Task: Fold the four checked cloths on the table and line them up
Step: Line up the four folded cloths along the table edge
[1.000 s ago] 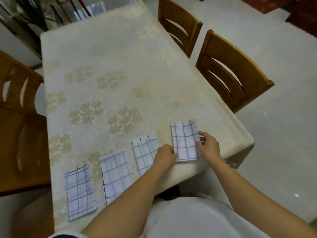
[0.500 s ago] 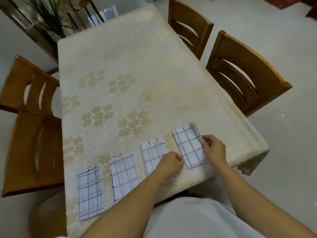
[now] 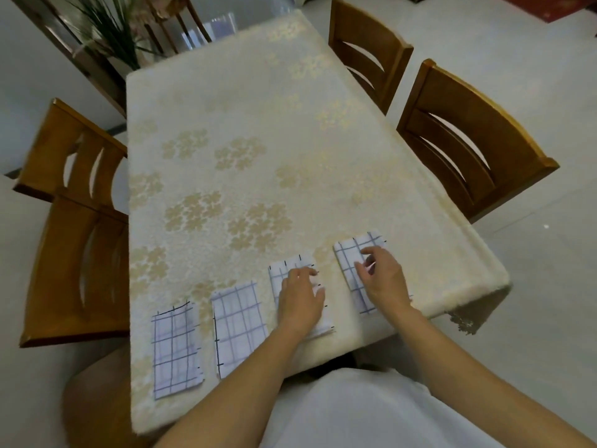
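Both hands moved onto cloths: left hand (image 3: 302,299) flat on third cloth (image 3: 290,268), right hand (image 3: 384,279) spread on fourth cloth (image 3: 350,257).

- Our left hand (image 3: 300,302) lies flat over the third cloth (image 3: 284,273), hiding most of its middle and near half; we see only its far strip and a corner by the wrist.
- Our right hand (image 3: 382,279) covers the near right part of the fourth cloth (image 3: 347,257), so its right edge is hidden.
- The fingers (image 3: 366,268) of our right hand are motion-blurred; we cannot tell whether they pinch the cloth or just rest on it.
- Both forearms run out at the picture's lower edge.
- The table (image 3: 258,108) has its near edge hidden behind our arms and shirt.
- 1 chair (image 3: 365,50) is cut off at the top.
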`<control>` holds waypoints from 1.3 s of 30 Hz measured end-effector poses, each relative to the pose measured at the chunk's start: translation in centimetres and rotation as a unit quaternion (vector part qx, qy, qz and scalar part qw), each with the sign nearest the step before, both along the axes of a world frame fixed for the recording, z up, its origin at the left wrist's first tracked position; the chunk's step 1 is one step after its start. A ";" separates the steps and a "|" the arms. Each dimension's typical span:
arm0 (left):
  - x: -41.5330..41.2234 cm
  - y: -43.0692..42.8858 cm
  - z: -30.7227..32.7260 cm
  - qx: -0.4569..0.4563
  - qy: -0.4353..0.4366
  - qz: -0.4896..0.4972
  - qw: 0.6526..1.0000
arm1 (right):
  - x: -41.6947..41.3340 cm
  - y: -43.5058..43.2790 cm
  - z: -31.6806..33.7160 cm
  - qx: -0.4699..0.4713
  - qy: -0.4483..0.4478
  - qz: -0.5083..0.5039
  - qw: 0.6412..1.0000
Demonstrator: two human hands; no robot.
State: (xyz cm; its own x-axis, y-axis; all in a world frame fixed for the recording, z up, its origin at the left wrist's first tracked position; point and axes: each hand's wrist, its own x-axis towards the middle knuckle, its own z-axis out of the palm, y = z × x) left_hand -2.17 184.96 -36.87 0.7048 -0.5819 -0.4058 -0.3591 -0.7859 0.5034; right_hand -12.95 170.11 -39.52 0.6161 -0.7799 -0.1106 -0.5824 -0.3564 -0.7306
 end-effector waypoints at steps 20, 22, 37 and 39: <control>0.9 4.4 -1.9 -0.033 0.073 0.093 0.992 | 3.0 5.1 -1.3 0.040 0.107 0.129 0.985; 0.9 4.4 -1.9 -0.052 0.086 0.102 0.990 | 2.8 5.4 -1.2 0.042 0.103 0.126 0.986; 1.3 5.5 -2.6 -0.143 0.167 0.196 0.956 | 3.7 4.7 -0.3 0.157 0.091 0.033 0.983; 1.4 5.5 -2.8 -0.121 0.166 0.199 0.958 | 3.4 4.6 -0.3 0.122 0.099 0.043 0.987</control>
